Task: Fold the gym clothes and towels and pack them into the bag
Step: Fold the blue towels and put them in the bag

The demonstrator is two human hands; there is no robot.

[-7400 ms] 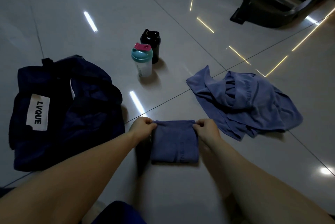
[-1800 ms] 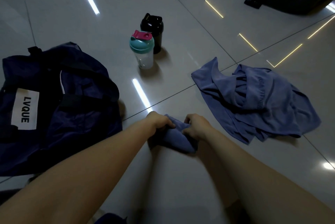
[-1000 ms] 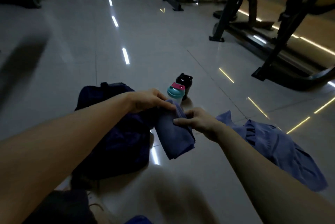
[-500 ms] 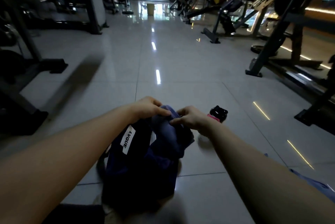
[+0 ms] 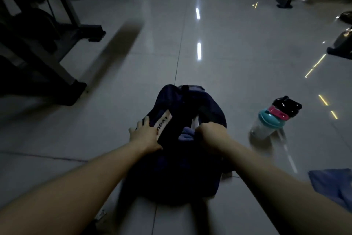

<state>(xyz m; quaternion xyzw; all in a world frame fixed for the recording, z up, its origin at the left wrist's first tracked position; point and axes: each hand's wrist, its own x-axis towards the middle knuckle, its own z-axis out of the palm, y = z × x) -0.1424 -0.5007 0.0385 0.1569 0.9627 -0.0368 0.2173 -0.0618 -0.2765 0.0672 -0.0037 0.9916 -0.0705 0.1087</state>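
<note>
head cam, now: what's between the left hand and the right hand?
Head view: the white label on the bag beside the left hand, then the towel in the bag's opening, against the right hand. No bare floor between them.

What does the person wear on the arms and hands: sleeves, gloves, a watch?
The left hand and the right hand wear no gloves. No sleeves show: both arms are bare to the picture's edge, and neither wrist carries a watch or band. Rings cannot be judged: the picture is dim and blurred.

Glossy tiled floor [image 5: 228, 75], navy bag [image 5: 182, 168], teal-lidded bottle [image 5: 263, 126], black bottle [image 5: 289, 106], blue cloth [image 5: 333, 185], machine frame [image 5: 47, 75]
</note>
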